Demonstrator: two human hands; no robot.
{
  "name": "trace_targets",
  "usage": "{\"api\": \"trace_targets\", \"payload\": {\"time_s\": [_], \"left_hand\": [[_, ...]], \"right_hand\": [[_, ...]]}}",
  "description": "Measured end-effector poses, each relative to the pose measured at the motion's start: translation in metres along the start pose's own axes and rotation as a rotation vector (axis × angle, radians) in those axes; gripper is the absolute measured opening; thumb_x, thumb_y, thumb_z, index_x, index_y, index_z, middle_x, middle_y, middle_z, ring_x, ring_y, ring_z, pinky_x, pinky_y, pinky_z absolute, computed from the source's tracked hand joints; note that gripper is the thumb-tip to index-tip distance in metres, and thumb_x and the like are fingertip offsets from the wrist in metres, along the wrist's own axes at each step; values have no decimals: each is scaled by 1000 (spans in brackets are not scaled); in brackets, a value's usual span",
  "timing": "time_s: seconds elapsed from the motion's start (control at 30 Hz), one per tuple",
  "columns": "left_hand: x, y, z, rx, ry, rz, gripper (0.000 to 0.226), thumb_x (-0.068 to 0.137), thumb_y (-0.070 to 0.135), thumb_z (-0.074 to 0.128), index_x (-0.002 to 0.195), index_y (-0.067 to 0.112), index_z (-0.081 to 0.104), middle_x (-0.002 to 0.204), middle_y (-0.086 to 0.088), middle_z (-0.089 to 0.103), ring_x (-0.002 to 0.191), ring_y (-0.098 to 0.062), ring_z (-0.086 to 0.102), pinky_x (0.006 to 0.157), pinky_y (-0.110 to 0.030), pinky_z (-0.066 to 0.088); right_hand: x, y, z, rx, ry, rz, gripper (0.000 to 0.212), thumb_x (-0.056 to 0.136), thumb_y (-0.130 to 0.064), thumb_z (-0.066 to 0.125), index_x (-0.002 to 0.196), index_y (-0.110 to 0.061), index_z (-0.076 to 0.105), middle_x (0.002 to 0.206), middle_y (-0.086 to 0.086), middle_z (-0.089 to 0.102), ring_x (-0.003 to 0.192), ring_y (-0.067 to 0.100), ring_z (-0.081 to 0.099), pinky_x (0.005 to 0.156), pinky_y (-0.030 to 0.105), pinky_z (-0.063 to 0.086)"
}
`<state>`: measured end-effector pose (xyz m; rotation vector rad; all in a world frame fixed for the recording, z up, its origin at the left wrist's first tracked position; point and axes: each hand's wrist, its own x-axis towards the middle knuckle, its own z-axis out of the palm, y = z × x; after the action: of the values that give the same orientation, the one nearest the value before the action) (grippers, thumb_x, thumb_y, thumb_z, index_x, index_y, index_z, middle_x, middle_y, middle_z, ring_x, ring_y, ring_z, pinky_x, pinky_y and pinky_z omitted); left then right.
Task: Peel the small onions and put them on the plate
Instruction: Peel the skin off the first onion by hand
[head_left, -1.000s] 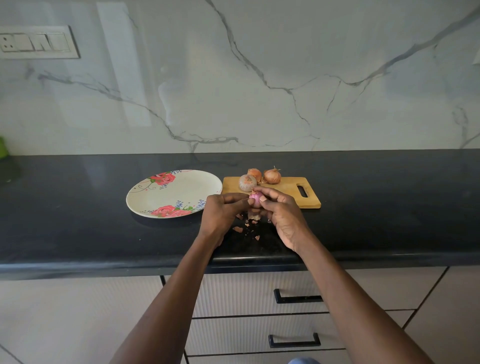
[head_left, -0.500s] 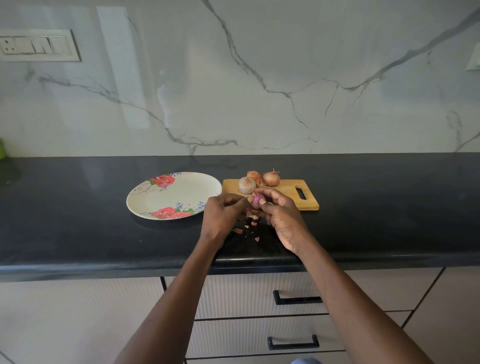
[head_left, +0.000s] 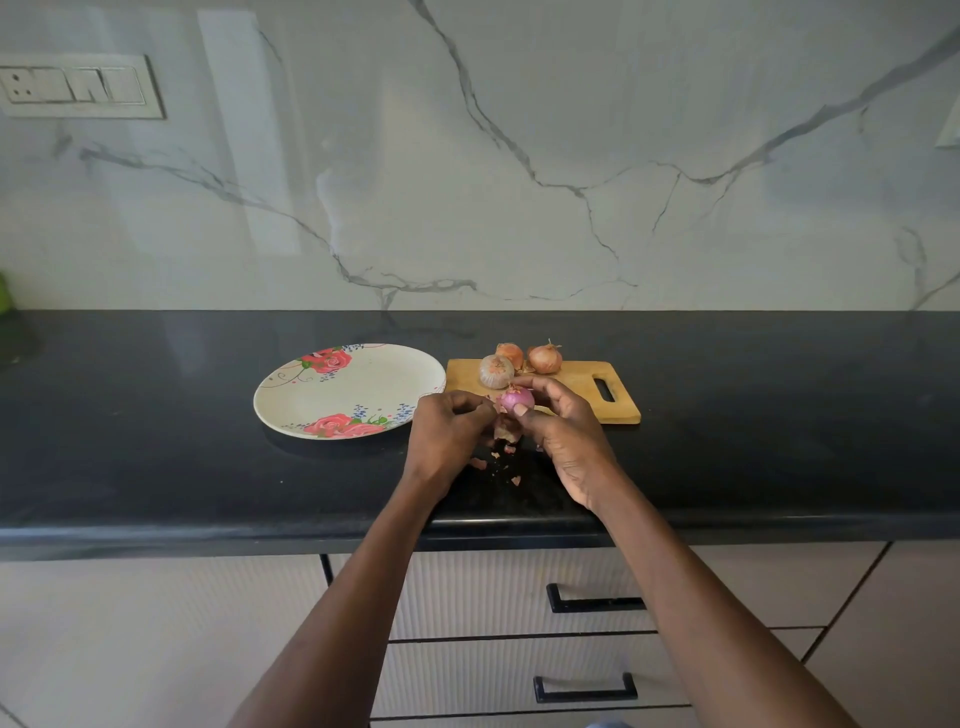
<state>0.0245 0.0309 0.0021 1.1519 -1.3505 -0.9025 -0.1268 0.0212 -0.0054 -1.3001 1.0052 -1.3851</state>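
Peeled onion (head_left: 517, 399), small, round, glossy purple, sits just below frame centre, pinched in the right hand (head_left: 563, 434) between thumb and curled fingers, held above the counter edge of the cutting board (head_left: 574, 391). Left hand (head_left: 449, 439) just beside it, fingers curled tight, pinching a papery flake of skin near the bulb. Loose skin scraps (head_left: 496, 460), thin, pinkish, scattered on the black countertop (head_left: 156, 441) under both hands. Three unpeeled onions (head_left: 521, 362), dry tan-brown skins, clustered at the board's far left end, touching one another. Board is pale wood, rectangular, slot handle at its right end. Plate (head_left: 332, 397), round, cream, red rose print, lies flat left of the board, nothing on it. Countertop polished, speckled dark stone. White marble-look backsplash (head_left: 519, 156) with grey veins fills upper frame. Switch panel (head_left: 78, 85) upper left. Ribbed drawers with black bar handles (head_left: 597, 603) lower centre.
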Motion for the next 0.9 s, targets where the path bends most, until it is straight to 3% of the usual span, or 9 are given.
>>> {"api": "trace_targets", "payload": {"time_s": [0.33, 0.4, 0.5, 0.6, 0.7, 0.8, 0.9], "left_hand": [[3, -2, 0, -19, 145, -6, 21, 93, 5, 64, 75, 9, 75, 76, -17, 73, 69, -33, 72, 55, -36, 60], [6, -6, -1, -21, 172, -8, 15, 93, 3, 63, 90, 10, 76, 84, -15, 74, 74, -33, 73, 64, -41, 63], [8, -8, -3, -34, 186, 1, 34, 90, 2, 63, 122, 13, 69, 104, -4, 71, 84, -25, 73, 73, -43, 63], [3, -4, -2, -35, 159, 11, 18, 96, 20, 68, 107, 8, 76, 87, -1, 77, 77, -16, 74, 68, -34, 62], [0, 1, 1, -105, 35, -10, 24, 95, 34, 69, 98, 12, 78, 81, -4, 77, 73, -24, 75, 65, -40, 63], [1, -1, 1, -64, -33, 0, 21, 94, 32, 71, 100, 12, 77, 85, -7, 78, 79, -29, 75, 72, -48, 63], [2, -3, 0, -31, -21, 30, 14, 95, 22, 70, 96, 10, 75, 84, -10, 76, 70, -23, 72, 65, -43, 62]], "right_hand": [[5, 1, -2, 145, 10, 59, 22, 98, 4, 53, 115, -7, 61, 115, 20, 71, 105, 39, 70, 96, 49, 55], [4, 0, -2, 137, 2, 56, 22, 99, 4, 51, 114, -6, 62, 114, 20, 71, 100, 36, 70, 93, 44, 56], [4, 1, -2, 113, -5, 48, 21, 99, 2, 52, 115, -4, 64, 113, 20, 71, 99, 35, 70, 95, 44, 56], [3, 1, -2, 96, 3, 42, 21, 98, -2, 56, 117, -4, 65, 111, 16, 74, 107, 36, 69, 100, 52, 52], [1, -1, -3, 101, -6, 41, 20, 99, -4, 55, 116, -5, 67, 110, 15, 75, 108, 36, 69, 101, 52, 52], [1, -2, -3, 96, -21, 32, 21, 100, -5, 53, 116, -5, 67, 111, 14, 74, 109, 32, 69, 101, 49, 52], [1, -1, -2, 126, -14, 43, 25, 101, -2, 50, 120, -5, 65, 115, 15, 73, 109, 32, 69, 99, 47, 54]]}}
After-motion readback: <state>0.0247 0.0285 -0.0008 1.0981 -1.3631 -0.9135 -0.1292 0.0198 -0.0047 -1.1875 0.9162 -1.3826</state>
